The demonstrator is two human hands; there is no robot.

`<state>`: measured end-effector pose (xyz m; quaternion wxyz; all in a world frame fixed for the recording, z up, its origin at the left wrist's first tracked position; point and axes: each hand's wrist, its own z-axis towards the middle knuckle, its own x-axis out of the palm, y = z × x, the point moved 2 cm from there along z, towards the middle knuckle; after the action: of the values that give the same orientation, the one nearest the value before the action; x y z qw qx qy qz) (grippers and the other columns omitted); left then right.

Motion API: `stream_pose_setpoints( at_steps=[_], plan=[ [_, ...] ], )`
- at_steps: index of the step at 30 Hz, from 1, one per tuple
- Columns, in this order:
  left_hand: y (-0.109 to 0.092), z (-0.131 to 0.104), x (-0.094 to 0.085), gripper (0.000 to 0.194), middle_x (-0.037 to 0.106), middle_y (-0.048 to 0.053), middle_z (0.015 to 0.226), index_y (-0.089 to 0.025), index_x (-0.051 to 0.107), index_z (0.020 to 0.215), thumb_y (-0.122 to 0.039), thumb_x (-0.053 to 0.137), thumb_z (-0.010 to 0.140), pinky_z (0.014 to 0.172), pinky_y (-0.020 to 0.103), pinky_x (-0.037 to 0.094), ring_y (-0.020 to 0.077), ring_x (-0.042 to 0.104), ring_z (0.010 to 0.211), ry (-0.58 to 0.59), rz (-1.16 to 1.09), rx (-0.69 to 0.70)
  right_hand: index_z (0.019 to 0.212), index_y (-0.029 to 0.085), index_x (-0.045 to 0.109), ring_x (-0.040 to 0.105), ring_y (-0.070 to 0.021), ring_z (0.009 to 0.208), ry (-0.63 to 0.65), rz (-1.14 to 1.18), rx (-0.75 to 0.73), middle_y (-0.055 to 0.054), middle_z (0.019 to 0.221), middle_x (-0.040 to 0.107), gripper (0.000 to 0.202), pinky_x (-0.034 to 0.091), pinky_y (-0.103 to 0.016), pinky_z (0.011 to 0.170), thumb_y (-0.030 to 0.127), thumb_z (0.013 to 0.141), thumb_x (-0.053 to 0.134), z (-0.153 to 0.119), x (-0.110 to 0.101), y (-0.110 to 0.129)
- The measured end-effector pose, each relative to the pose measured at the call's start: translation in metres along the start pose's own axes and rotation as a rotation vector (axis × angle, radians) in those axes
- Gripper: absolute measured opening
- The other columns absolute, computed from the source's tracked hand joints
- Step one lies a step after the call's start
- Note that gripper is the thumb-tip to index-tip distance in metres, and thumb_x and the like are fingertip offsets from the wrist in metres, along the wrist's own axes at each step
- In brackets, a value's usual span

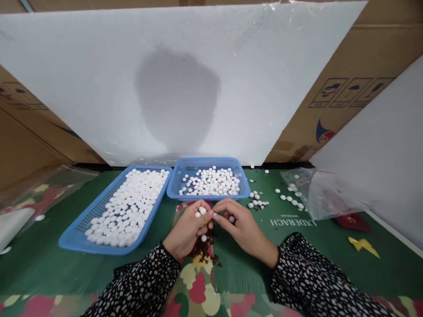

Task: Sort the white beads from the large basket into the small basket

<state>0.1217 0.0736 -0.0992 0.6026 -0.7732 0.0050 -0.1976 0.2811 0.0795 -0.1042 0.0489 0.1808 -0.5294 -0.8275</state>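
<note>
"What is printed on the green sheet (238, 251)?"
"'LÄDERACH' (293, 223), upside down; the tiny line (292, 215) beside it is barely legible."
"And on the cardboard (370, 48)?"
"Framed handling signs (352, 92), an umbrella (353, 88) included, and a blue-and-red logo (324, 132) are seen."

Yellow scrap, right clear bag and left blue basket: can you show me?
Yellow scrap (368, 247): head view, right part.
Right clear bag (330, 193): head view, its middle.
Left blue basket (99, 249): head view, near rim.
</note>
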Motion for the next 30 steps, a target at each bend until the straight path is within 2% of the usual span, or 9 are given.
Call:
stream_pose_setpoints(
  at_steps=[3,6,8,10,13,17,19,23,30],
  plan=[
    [-0.003,-0.001,-0.003,0.027,0.051,-0.003,0.063,-0.015,0.050,0.083,-0.036,0.067,0.085,0.042,0.018,0.013,0.0039,0.027,0.048,-0.038,0.005,-0.029,0.092,0.021,0.057,0.043,-0.0131,0.058,-0.018,0.249,0.187,0.000,0.081,0.058,0.007,0.032,-0.022,0.053,0.028,0.094,0.057,0.001,-0.001,-0.010],
    [-0.008,-0.003,-0.006,0.027,0.053,-0.001,0.070,-0.013,0.057,0.089,-0.040,0.062,0.087,0.042,0.017,0.017,0.0055,0.038,0.055,-0.081,-0.024,-0.070,0.093,0.020,0.052,0.039,-0.0121,0.052,0.075,0.443,0.339,0.001,0.078,0.056,0.008,0.024,-0.020,0.046,0.027,0.094,0.048,-0.001,-0.004,-0.015],
    [-0.010,-0.004,-0.007,0.028,0.054,0.001,0.075,-0.012,0.059,0.094,-0.039,0.060,0.088,0.044,0.017,0.021,0.0071,0.044,0.061,-0.111,-0.059,-0.092,0.088,0.019,0.055,0.041,-0.0129,0.055,0.149,0.277,0.319,0.001,0.073,0.054,0.009,0.026,-0.021,0.048,0.024,0.094,0.050,-0.005,-0.006,-0.015],
    [-0.008,-0.004,-0.008,0.026,0.055,0.001,0.078,-0.012,0.059,0.097,-0.035,0.064,0.086,0.045,0.017,0.023,0.0072,0.045,0.063,-0.113,-0.060,-0.097,0.083,0.018,0.060,0.044,-0.0136,0.058,0.208,-0.025,0.240,0.003,0.067,0.051,0.008,0.030,-0.022,0.053,0.020,0.091,0.060,-0.010,-0.007,-0.012],
    [-0.005,-0.003,-0.009,0.025,0.058,0.002,0.080,-0.013,0.058,0.094,-0.034,0.068,0.084,0.046,0.018,0.023,0.0063,0.042,0.060,-0.081,-0.003,-0.069,0.090,0.020,0.065,0.049,-0.0142,0.061,0.275,-0.353,0.154,0.005,0.068,0.054,0.014,0.033,-0.023,0.058,0.010,0.085,0.073,-0.017,-0.003,-0.010],
    [-0.003,-0.001,-0.010,0.027,0.059,0.001,0.075,-0.012,0.056,0.082,-0.037,0.068,0.084,0.048,0.019,0.021,0.0046,0.034,0.054,-0.052,0.034,-0.041,0.089,0.020,0.066,0.057,-0.0160,0.073,0.309,-0.487,0.054,0.002,0.082,0.061,0.018,0.039,-0.024,0.067,0.003,0.086,0.070,-0.022,0.005,-0.012],
    [-0.003,-0.001,-0.010,0.027,0.059,0.001,0.074,-0.012,0.058,0.087,-0.033,0.073,0.080,0.051,0.018,0.026,0.0052,0.039,0.057,-0.054,0.008,-0.064,0.085,0.018,0.064,0.057,-0.0163,0.075,0.315,-0.505,0.031,0.001,0.082,0.060,0.019,0.039,-0.024,0.068,0.000,0.086,0.068,-0.021,0.006,-0.013],
    [-0.004,-0.002,-0.010,0.033,0.061,0.001,0.080,-0.013,0.059,0.096,-0.028,0.079,0.073,0.059,0.018,0.032,0.0090,0.051,0.071,-0.075,-0.019,-0.083,0.081,0.017,0.063,0.055,-0.0153,0.073,0.250,-0.433,0.040,0.002,0.082,0.058,0.022,0.038,-0.024,0.066,-0.004,0.084,0.067,-0.015,-0.003,-0.013],
    [-0.002,-0.002,-0.006,0.033,0.060,0.000,0.068,-0.013,0.057,0.087,-0.035,0.077,0.075,0.053,0.020,0.025,0.0063,0.039,0.056,-0.038,0.029,-0.105,0.085,0.020,0.064,0.047,-0.0149,0.063,0.015,-0.029,0.133,0.003,0.071,0.055,0.009,0.034,-0.023,0.057,0.017,0.093,0.062,-0.006,-0.013,-0.002]
  ],
)
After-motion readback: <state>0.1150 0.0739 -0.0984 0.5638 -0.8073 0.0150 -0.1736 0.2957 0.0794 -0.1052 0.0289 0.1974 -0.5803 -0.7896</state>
